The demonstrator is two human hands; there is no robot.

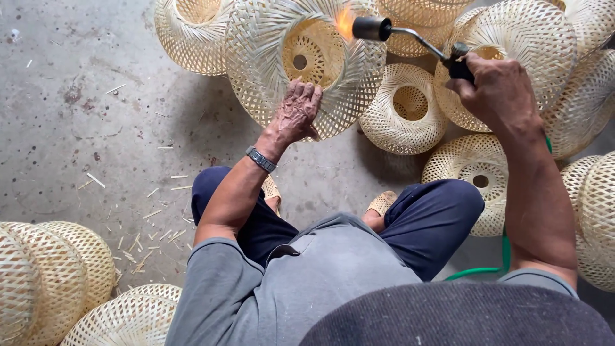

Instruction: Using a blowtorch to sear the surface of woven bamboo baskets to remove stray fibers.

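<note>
Left hand (296, 110), fingers spread flat, steadies the round pale woven bamboo shade (304, 61); right hand (496, 86), fist closed, grips a black metal gas torch (410, 37), flame at the shade's upper rim.

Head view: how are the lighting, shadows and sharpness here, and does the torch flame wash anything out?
Head view: soft, even daylight with faint shadows under the woven bamboo shade that the left hand steadies; the flame from the torch in the right hand glows orange with no washout; hands and weave are sharp; wide-angle bending shows at the edges.
</note>
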